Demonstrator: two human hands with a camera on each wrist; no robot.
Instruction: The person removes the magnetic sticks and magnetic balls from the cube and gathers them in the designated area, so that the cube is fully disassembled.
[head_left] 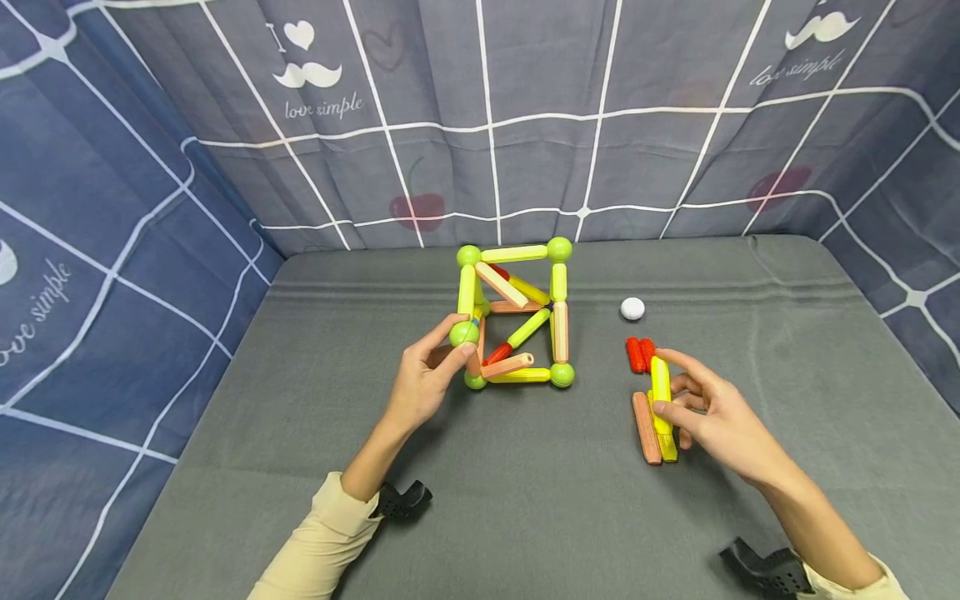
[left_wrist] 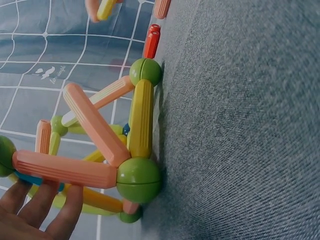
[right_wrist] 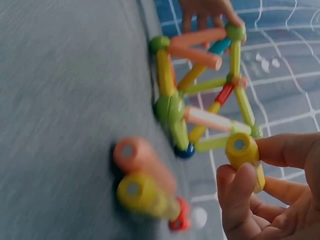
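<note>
A cube-like frame of magnetic sticks and balls stands on the grey cloth, built of lime, yellow, salmon and red rods. My left hand pinches the green ball at its near upper left corner between thumb and fingers. In the left wrist view, fingers lie by a salmon rod. My right hand pinches a yellow magnetic stick, a magnet disc showing at its end in the right wrist view. Under it lie a salmon stick and another yellow stick.
Two short red sticks lie beyond my right hand, with a white ball farther back. A grid-patterned curtain rises behind the grey surface and along both sides.
</note>
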